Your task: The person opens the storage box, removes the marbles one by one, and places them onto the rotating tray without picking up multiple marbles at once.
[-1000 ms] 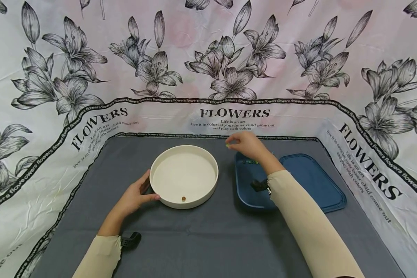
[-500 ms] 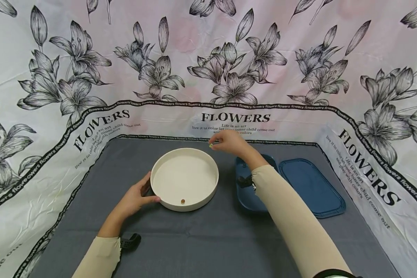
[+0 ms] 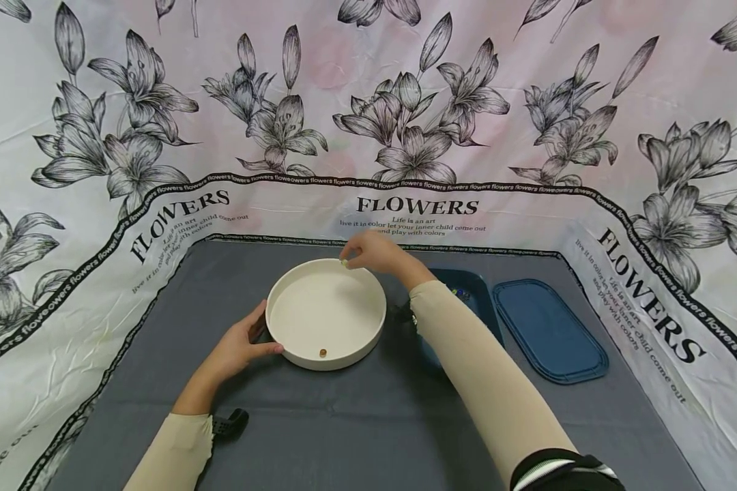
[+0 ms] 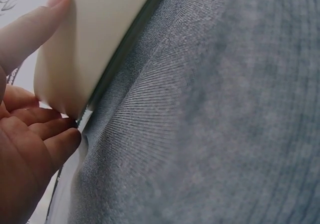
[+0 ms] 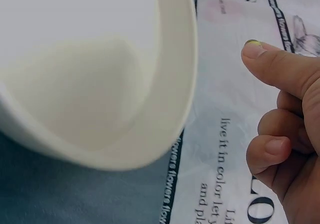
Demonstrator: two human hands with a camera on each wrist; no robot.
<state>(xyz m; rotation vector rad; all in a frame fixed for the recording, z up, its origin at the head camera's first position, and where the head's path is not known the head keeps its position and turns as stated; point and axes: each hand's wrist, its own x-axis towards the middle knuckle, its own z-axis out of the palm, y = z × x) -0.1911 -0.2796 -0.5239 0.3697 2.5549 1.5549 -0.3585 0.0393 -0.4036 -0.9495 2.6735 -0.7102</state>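
A round cream tray with a raised wall stands on the grey cloth. My left hand holds it at the left side, thumb low on the near wall and fingers round the side; the left wrist view shows the fingertips against the wall. Inside the tray, near its front, lies one small brown marble. Above the tray's far rim, my right hand pinches a small yellow-green marble between thumb and forefinger, the other fingers curled. Most of that marble is hidden by the thumb.
Right of the tray, a blue box with several coloured marbles is partly covered by my right sleeve. Its blue lid lies flat beside it. A flower-printed cloth rises behind and along the sides.
My right hand has moved left from above the blue box to the tray's far rim with the yellow-green marble. The left hand and the tray have stayed in place.
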